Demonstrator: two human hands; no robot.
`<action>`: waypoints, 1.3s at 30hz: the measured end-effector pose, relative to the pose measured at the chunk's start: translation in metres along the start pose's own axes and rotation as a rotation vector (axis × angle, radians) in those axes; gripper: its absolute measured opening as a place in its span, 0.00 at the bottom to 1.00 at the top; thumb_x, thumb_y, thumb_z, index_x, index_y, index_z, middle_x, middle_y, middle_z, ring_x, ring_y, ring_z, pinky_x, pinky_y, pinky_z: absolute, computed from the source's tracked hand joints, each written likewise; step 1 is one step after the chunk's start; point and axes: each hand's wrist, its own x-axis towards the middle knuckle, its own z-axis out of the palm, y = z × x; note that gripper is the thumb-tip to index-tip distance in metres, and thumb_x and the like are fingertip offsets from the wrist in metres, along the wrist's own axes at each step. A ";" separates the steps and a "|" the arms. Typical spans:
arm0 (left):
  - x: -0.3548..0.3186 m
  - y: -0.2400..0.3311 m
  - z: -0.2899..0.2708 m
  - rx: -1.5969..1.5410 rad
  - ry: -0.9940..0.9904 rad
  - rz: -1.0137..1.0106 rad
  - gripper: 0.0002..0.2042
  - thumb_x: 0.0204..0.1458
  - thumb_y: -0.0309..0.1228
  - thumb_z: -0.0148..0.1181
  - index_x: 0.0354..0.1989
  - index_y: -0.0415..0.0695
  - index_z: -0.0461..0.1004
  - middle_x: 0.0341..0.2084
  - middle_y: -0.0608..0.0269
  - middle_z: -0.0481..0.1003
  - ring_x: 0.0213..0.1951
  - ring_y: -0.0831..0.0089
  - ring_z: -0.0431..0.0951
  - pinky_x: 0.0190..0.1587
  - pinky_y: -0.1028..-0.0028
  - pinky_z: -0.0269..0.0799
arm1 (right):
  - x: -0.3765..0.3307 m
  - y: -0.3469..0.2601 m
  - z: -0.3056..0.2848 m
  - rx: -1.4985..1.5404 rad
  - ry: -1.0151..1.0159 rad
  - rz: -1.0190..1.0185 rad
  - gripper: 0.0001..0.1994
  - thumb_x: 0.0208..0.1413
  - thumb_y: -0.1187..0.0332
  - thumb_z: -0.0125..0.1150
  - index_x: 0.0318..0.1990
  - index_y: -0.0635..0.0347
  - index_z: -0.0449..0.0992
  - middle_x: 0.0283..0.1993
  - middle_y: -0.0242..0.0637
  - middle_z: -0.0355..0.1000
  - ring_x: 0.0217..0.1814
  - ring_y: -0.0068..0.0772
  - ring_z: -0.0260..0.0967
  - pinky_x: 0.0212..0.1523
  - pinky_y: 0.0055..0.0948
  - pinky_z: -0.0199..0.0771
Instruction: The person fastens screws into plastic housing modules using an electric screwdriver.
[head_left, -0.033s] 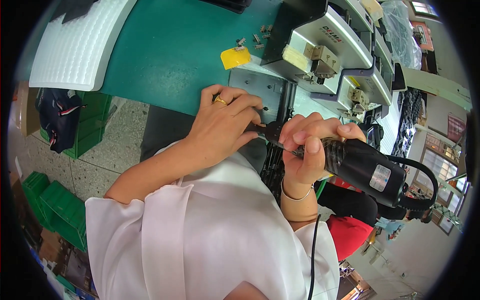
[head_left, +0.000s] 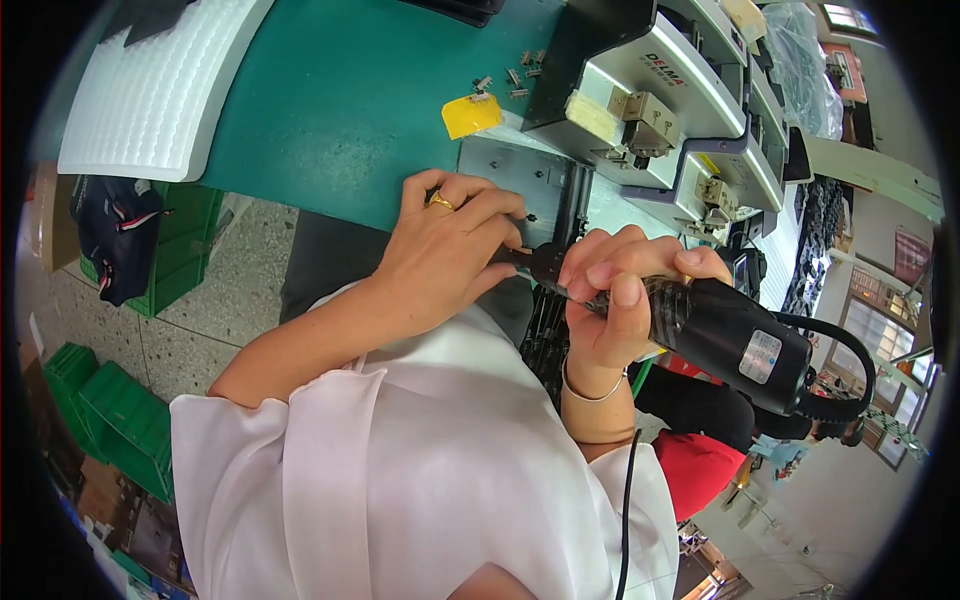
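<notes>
My right hand (head_left: 622, 285) is wrapped round a black cylindrical electric screwdriver (head_left: 735, 330), its corded rear end pointing right and its front end left. A silver bracelet circles that wrist. At the screwdriver's front end, my left hand (head_left: 445, 235), with a gold ring, has its fingers closed on a small black part (head_left: 508, 258). The fingers hide most of that part, and where the tool tip meets it cannot be made out. Just beyond the fingers, a grey metal plate (head_left: 510, 168) lies on the green table (head_left: 320, 110).
A yellow piece (head_left: 470, 117) and several small metal-and-black components (head_left: 517, 77) lie beyond the plate. Grey machines (head_left: 650, 120) stand at the right. White foam sheeting (head_left: 150, 90) covers the left table end. Green crates (head_left: 125, 425) stand on the floor. A black cable (head_left: 628, 500) hangs by my right arm.
</notes>
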 end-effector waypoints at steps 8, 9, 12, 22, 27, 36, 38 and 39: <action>0.001 -0.004 0.000 -0.014 -0.006 -0.005 0.15 0.35 0.30 0.71 0.33 0.49 0.74 0.44 0.72 0.71 0.52 0.71 0.67 0.56 0.58 0.53 | 0.001 0.007 0.011 -0.062 -0.015 -0.036 0.28 0.52 0.76 0.64 0.53 0.52 0.51 0.25 0.38 0.71 0.20 0.29 0.68 0.24 0.30 0.73; 0.001 -0.004 -0.002 -0.013 -0.004 0.002 0.15 0.35 0.30 0.71 0.33 0.49 0.74 0.44 0.72 0.71 0.52 0.71 0.67 0.56 0.58 0.53 | 0.001 0.007 0.012 -0.063 -0.014 -0.043 0.28 0.52 0.76 0.64 0.53 0.52 0.51 0.25 0.38 0.71 0.20 0.29 0.68 0.24 0.30 0.73; 0.007 0.000 -0.007 0.004 -0.009 0.075 0.17 0.37 0.31 0.70 0.37 0.48 0.73 0.44 0.71 0.71 0.52 0.69 0.67 0.56 0.58 0.53 | 0.005 0.007 0.006 -0.163 -0.140 -0.111 0.27 0.54 0.72 0.63 0.55 0.51 0.52 0.24 0.36 0.68 0.18 0.29 0.63 0.18 0.30 0.69; 0.007 -0.011 -0.011 0.225 -0.073 0.152 0.28 0.39 0.32 0.69 0.52 0.41 0.69 0.48 0.54 0.71 0.54 0.53 0.67 0.56 0.54 0.54 | -0.015 0.025 0.018 -0.461 0.012 0.086 0.31 0.40 0.63 0.71 0.54 0.63 0.69 0.49 0.43 0.73 0.49 0.39 0.74 0.51 0.32 0.72; 0.013 -0.004 -0.022 0.229 -0.163 0.142 0.30 0.38 0.34 0.71 0.52 0.41 0.69 0.49 0.52 0.72 0.58 0.55 0.66 0.58 0.53 0.52 | -0.018 0.019 0.019 -0.374 0.042 0.049 0.31 0.41 0.65 0.69 0.55 0.66 0.68 0.48 0.48 0.73 0.50 0.45 0.73 0.50 0.35 0.72; 0.024 0.001 -0.019 0.382 -0.196 0.170 0.37 0.27 0.35 0.77 0.50 0.42 0.65 0.63 0.47 0.56 0.62 0.48 0.58 0.63 0.53 0.47 | -0.019 0.001 0.005 -0.107 0.448 -0.117 0.16 0.51 0.77 0.62 0.47 0.62 0.66 0.31 0.32 0.72 0.30 0.22 0.68 0.36 0.23 0.72; 0.018 0.005 -0.023 0.316 -0.145 0.113 0.37 0.26 0.35 0.78 0.50 0.43 0.66 0.61 0.48 0.58 0.61 0.48 0.59 0.62 0.54 0.50 | -0.018 -0.023 0.002 0.343 0.422 -0.026 0.18 0.52 0.81 0.57 0.49 0.61 0.60 0.29 0.34 0.70 0.26 0.24 0.67 0.29 0.26 0.71; 0.011 0.008 -0.030 0.323 -0.125 0.090 0.37 0.25 0.36 0.78 0.50 0.44 0.66 0.59 0.48 0.60 0.60 0.48 0.60 0.60 0.56 0.55 | -0.019 -0.030 -0.002 0.348 0.416 -0.037 0.20 0.52 0.82 0.56 0.49 0.59 0.58 0.29 0.35 0.69 0.25 0.25 0.67 0.26 0.26 0.70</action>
